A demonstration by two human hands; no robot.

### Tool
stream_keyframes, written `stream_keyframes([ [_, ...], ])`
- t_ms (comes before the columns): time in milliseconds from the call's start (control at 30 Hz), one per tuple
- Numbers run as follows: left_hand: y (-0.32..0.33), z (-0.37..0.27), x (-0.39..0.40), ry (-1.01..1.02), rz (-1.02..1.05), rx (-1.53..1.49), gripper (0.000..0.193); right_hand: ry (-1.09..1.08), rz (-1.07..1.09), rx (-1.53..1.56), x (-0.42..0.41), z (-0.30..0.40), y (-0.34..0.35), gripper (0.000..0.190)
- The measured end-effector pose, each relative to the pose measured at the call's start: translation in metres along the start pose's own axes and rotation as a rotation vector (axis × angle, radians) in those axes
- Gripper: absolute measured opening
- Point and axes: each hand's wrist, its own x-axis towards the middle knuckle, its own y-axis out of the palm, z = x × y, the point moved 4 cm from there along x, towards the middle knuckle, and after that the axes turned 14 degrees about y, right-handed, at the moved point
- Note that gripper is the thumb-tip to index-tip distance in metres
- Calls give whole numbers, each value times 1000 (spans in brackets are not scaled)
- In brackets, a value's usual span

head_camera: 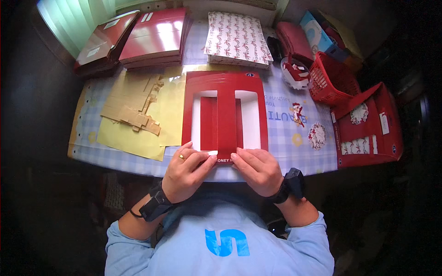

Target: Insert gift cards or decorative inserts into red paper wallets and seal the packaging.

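Note:
A red cardboard box piece point(227, 114) with two long cut-out windows lies upright before me near the table's front edge, printed writing along its near edge. White and red inner surfaces show through the windows. My left hand point(189, 170) pinches the near edge left of centre, and a small white strip point(213, 153) shows by its fingertips. Over the near right corner, my right hand point(259, 169) has its fingertips together at the same edge. The fingers hide part of that edge and its writing.
Yellow sheets point(171, 117) and tan cardboard with tape pieces point(134, 107) lie left. Red card stacks point(155, 38) and patterned sheets point(238, 38) stand behind. At right are a red plastic basket point(333, 81), a round container point(295, 74), floral cutouts point(317, 136) and a red box point(369, 131).

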Motion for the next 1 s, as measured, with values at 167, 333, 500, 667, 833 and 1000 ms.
stream_keyframes([
  [167,1,3,0,-18,-4,-36,28,-11,14,2,2,-1,0,25],
  [333,0,3,1,-15,-10,-34,30,-15,42,-25,0,-3,1,29],
  [500,0,2,2,-14,-17,-35,34,78,39,30,5,1,-3,37],
  [667,0,1,2,9,-20,1,35,10,74,-65,7,4,6,36],
  [833,1,2,2,7,-13,-20,33,4,111,-84,5,5,8,35],
  [1000,4,2,-2,3,-11,-57,37,1,117,-87,3,3,11,35],
])
